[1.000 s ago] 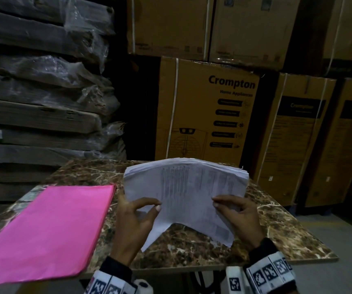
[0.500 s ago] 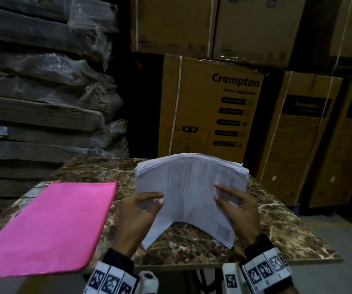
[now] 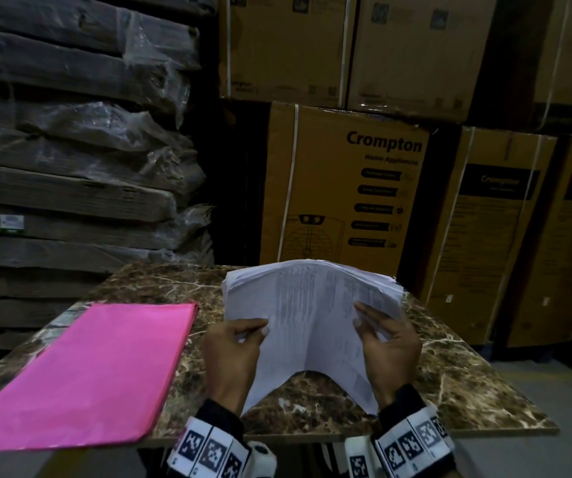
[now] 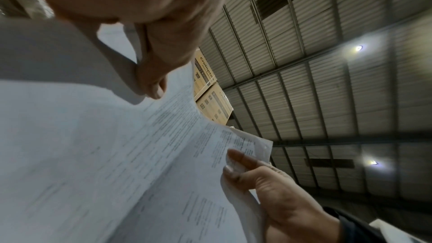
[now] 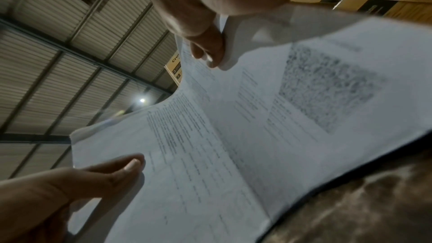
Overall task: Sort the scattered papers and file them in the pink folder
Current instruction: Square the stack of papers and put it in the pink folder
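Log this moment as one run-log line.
left hand: grips white printed paper stack | right hand: grips same stack, bowed upright above brown marble table | flat pink folder: closed, left of stack

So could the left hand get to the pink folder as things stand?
Probably yes: the pink folder lies closed just left of the left hand with bare table between, but that hand grips the paper stack.
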Motion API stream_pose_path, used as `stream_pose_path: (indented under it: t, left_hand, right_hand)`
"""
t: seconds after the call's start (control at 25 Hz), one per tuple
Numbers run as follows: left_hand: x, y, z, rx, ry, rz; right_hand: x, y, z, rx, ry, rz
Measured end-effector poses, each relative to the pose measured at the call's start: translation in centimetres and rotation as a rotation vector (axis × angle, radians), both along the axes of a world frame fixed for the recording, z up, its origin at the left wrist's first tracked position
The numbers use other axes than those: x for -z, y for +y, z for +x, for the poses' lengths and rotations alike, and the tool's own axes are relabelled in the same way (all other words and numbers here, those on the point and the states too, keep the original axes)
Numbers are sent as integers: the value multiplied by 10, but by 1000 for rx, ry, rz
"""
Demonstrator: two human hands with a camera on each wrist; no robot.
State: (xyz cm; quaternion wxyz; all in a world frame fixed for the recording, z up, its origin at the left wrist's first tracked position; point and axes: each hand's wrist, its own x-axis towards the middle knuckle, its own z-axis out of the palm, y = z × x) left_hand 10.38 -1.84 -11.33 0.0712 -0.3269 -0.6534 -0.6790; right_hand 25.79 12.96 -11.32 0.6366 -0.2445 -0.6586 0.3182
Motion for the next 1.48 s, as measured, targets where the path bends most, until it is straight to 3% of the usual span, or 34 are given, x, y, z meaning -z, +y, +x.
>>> stream_pose_path:
  t: [0.28, 0.48, 0.64, 0.88, 1.04, 1.28, 1.48]
  left_hand:
    - [1, -22, 13, 67, 47, 97]
    - [11, -35, 20, 129, -2, 97]
    - [6, -50, 26, 94, 32, 159]
    - [8, -65, 26, 51, 42, 156]
    - [-2, -70, 21, 13, 168, 138]
    - [-19, -72, 23, 4, 226, 125]
    - [-29, -86, 21, 57, 323, 105]
  right_hand:
    - [11, -49, 40, 135, 13, 141]
    - [17, -49, 44, 19, -41, 130]
    - [14, -54, 50, 82, -25, 192]
    - [6, -65, 65, 133, -141, 307]
    - [-39, -52, 75, 186, -328, 488]
    - [-107, -57, 62, 141, -940, 626]
    - [-136, -64, 44, -247, -1020, 694]
